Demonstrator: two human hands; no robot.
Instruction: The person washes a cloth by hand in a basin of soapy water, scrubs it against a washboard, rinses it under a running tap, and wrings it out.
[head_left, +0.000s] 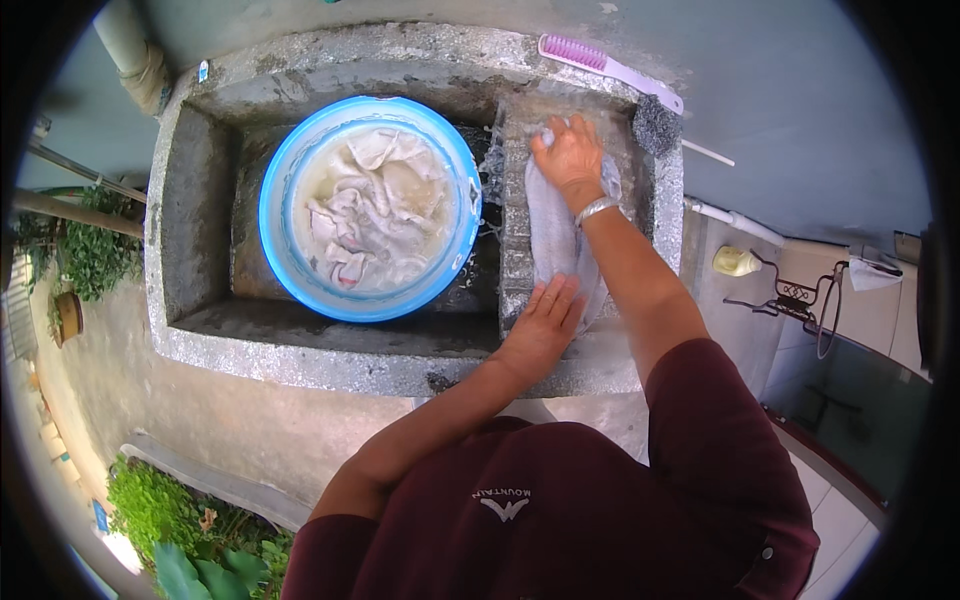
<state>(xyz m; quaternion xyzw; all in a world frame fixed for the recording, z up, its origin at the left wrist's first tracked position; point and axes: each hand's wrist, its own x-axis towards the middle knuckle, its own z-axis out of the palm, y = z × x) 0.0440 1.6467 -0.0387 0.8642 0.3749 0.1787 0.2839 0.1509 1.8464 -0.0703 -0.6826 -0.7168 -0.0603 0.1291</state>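
Note:
A wet, light-coloured cloth (553, 217) lies lengthwise on the ridged stone washboard (515, 255) at the right of a stone sink. My right hand (571, 154), a silver bracelet at its wrist, is closed on the cloth's far end, where a bit of white shows by the thumb. My left hand (546, 319) rests flat on the near end, fingers extended and slightly apart. Left of the washboard, a blue-rimmed basin (279, 259) stands in the sink's deep part, with pale cloths (371, 202) soaking in cloudy water. Some water splashes between basin and washboard.
On the sink's far right rim (420, 49) lie a scrubbing brush with pink bristles (574, 54) and a metal scouring pad (657, 126). A pipe (127, 52) runs down at the far left corner. Plants (154, 495) grow at lower left; a yellowish bottle (735, 261) stands at right.

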